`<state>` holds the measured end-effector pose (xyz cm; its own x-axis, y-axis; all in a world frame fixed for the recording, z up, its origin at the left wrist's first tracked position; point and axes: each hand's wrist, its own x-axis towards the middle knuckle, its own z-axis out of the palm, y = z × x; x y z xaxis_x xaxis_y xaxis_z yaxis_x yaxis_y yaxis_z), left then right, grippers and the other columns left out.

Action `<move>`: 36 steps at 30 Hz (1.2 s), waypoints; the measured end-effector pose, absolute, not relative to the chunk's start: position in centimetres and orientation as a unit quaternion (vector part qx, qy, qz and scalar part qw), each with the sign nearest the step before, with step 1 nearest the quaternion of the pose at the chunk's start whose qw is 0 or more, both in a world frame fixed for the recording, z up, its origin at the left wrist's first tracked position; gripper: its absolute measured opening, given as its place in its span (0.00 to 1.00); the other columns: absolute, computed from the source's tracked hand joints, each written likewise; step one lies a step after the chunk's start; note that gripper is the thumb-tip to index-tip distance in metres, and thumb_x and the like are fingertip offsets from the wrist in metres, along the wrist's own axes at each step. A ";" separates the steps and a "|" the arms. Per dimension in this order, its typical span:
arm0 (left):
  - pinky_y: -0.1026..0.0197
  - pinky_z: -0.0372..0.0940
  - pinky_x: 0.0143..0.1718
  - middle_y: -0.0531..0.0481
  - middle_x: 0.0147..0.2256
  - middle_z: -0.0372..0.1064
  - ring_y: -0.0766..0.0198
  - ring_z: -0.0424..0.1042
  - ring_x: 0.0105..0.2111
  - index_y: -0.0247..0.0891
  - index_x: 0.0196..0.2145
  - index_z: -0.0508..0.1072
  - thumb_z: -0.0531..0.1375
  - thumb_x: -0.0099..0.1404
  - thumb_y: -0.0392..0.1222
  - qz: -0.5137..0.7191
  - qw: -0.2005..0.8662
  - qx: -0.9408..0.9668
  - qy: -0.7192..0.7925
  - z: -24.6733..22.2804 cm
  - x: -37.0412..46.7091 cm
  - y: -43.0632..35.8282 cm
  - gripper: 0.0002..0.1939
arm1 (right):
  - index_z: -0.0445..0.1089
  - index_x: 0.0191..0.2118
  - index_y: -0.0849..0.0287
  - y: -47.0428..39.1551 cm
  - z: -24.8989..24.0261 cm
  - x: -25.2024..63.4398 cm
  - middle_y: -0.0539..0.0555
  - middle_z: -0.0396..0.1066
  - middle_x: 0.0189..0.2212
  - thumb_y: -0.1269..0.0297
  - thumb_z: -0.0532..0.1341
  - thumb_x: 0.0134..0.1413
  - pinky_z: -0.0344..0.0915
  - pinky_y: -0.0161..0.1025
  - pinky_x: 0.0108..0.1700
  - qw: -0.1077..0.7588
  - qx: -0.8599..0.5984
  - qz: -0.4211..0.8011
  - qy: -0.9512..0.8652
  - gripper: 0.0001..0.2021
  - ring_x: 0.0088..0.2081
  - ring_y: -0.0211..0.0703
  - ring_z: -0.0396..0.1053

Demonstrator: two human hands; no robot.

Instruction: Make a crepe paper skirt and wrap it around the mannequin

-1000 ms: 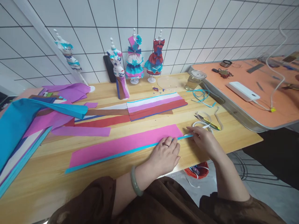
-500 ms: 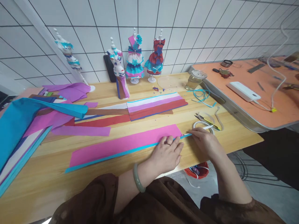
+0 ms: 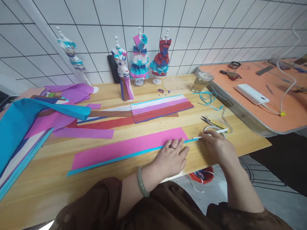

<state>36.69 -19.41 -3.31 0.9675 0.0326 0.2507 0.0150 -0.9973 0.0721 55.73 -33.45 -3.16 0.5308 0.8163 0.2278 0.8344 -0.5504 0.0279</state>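
A long pink strip [image 3: 124,147] with a narrow blue strip [image 3: 115,162] along its near edge lies on the wooden table. My left hand [image 3: 171,158] rests flat over the right end of both, fingers a little spread. To its right, the blue strip runs on past the pink corner. My right hand [image 3: 217,143] pinches a thin white strip [image 3: 222,130], which sticks out on both sides of the fingers. Just behind that hand lie a white ring-shaped roll [image 3: 208,128] and small yellow-handled scissors [image 3: 216,124].
Layered coloured strips [image 3: 163,108] lie farther back, and blue sheets [image 3: 14,127] pile at left. Small dressed mannequins [image 3: 139,65] stand by the wall, near a lidded glass jar [image 3: 201,82]. An orange-topped table [image 3: 271,76] adjoins at right. Below sits a red basket [image 3: 205,177].
My right hand has shifted right with the white strip, whose left end now shows, and more of the blue strip lies uncovered. My left hand has stayed in place.
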 end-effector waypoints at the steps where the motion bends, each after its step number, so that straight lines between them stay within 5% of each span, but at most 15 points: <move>1: 0.52 0.48 0.52 0.43 0.58 0.52 0.55 0.55 0.52 0.39 0.54 0.59 0.45 0.64 0.48 0.127 0.036 0.991 0.013 -3.3 36.7 -19.4 0.23 | 0.71 0.44 0.54 -33.5 -3.0 55.6 0.56 0.68 0.46 0.69 0.51 0.52 0.65 0.41 0.32 0.067 -0.873 -0.106 -0.472 0.16 0.39 0.50 0.69; 4: 0.52 0.48 0.52 0.42 0.58 0.52 0.55 0.55 0.53 0.39 0.54 0.59 0.45 0.64 0.48 0.127 0.038 0.991 0.013 -3.4 36.7 -19.4 0.23 | 0.67 0.48 0.58 -33.2 -2.4 54.6 0.59 0.69 0.44 0.67 0.49 0.54 0.65 0.41 0.36 0.166 -0.879 -0.071 -0.441 0.18 0.41 0.49 0.69; 11: 0.52 0.48 0.51 0.42 0.57 0.53 0.55 0.56 0.52 0.38 0.54 0.60 0.44 0.64 0.48 0.129 0.031 0.991 0.010 -3.3 36.7 -19.4 0.22 | 0.62 0.52 0.63 -31.4 -2.4 52.3 0.58 0.74 0.31 0.50 0.52 0.52 0.63 0.39 0.29 0.268 -0.919 0.073 -0.281 0.26 0.26 0.45 0.70; 19: 0.52 0.48 0.51 0.43 0.57 0.53 0.55 0.56 0.52 0.40 0.53 0.61 0.45 0.64 0.48 0.132 0.007 0.991 0.012 -3.2 36.6 -19.4 0.22 | 0.63 0.51 0.63 -31.1 -3.9 52.2 0.56 0.72 0.29 0.51 0.59 0.47 0.63 0.34 0.21 0.429 -0.857 0.098 -0.267 0.27 0.19 0.35 0.65; 36: 0.52 0.48 0.51 0.44 0.56 0.55 0.55 0.55 0.52 0.38 0.47 0.66 0.44 0.65 0.47 0.136 0.054 0.989 0.007 -3.2 36.7 -19.2 0.19 | 0.64 0.50 0.56 -31.8 -1.8 49.5 0.52 0.71 0.31 0.67 0.57 0.54 0.66 0.38 0.35 0.343 -0.775 -0.046 -0.529 0.16 0.30 0.38 0.67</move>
<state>36.74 -19.25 -3.20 0.9630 0.0288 0.2678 -0.0007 -0.9940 0.1096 49.49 -31.84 -1.81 0.4368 0.7882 0.4335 0.8509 -0.2057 -0.4834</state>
